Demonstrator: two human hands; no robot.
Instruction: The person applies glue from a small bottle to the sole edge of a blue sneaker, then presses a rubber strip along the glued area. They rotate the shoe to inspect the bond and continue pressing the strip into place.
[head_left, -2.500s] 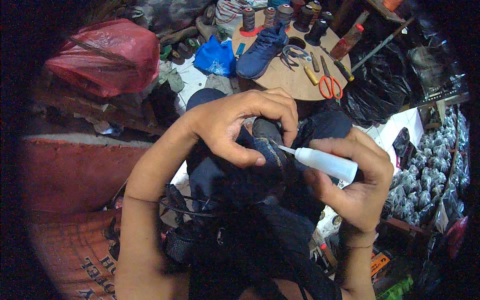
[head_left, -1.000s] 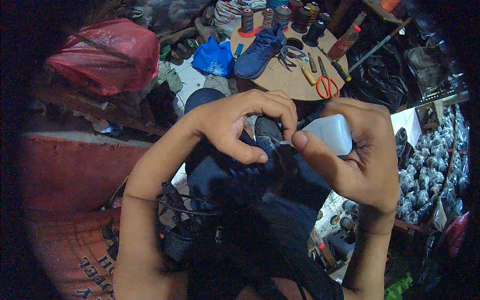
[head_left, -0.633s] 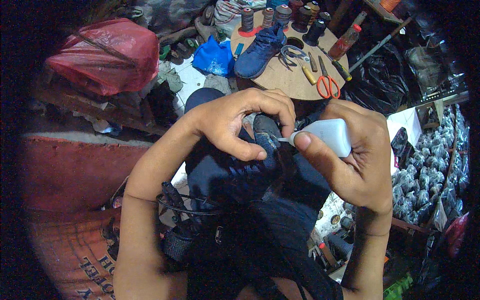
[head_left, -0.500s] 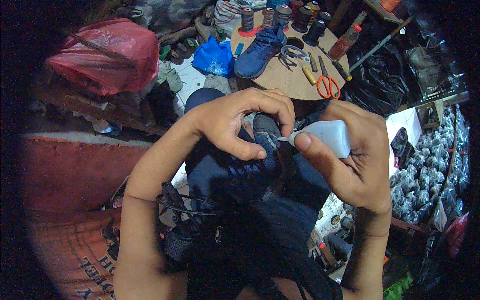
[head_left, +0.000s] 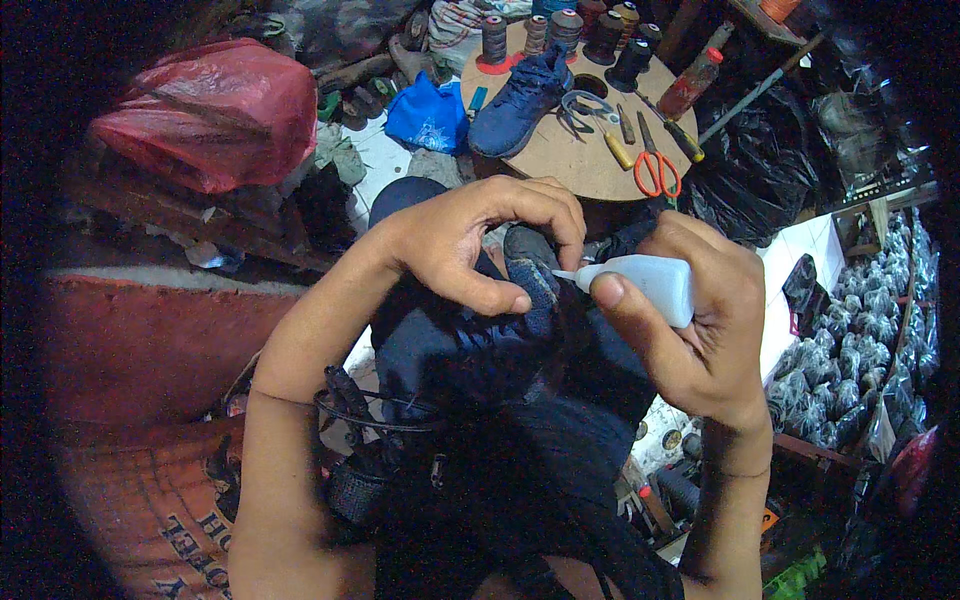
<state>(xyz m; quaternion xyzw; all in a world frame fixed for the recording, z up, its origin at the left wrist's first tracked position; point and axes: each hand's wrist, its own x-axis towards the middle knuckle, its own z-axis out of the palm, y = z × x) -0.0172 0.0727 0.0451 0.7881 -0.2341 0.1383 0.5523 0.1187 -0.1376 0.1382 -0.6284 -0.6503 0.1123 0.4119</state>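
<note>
Dark shoe (head_left: 541,298) lies at the centre of the frame in the head view, its toe end toward the top, the rest sinking into shadow and dark clothing, so its full outline cannot be told. The left grip (head_left: 450,240) curls over it from the left, pinching the shoe near the toe, thumb by the textured upper and fingers bent round the far side; this seems meant to steady it and leave the pale-lined edge exposed between thumb and fingertips. Right of centre, the right grip (head_left: 715,310) is closed around a white squeeze bottle (head_left: 645,285), thumb on the near side, its thin nozzle pointing left, presumably tipped so to reach that edge; whether the nozzle touches it is too small to tell. Thus the shoe lies within the curve of the left grip and just left of the right one, the nozzle between. At the upper middle, a round tabletop (head_left: 560,162) bears a blue shoe (head_left: 520,105), thread spools (head_left: 565,35) and orange-handled scissors (head_left: 650,153), likely laid there to be within reach.
</note>
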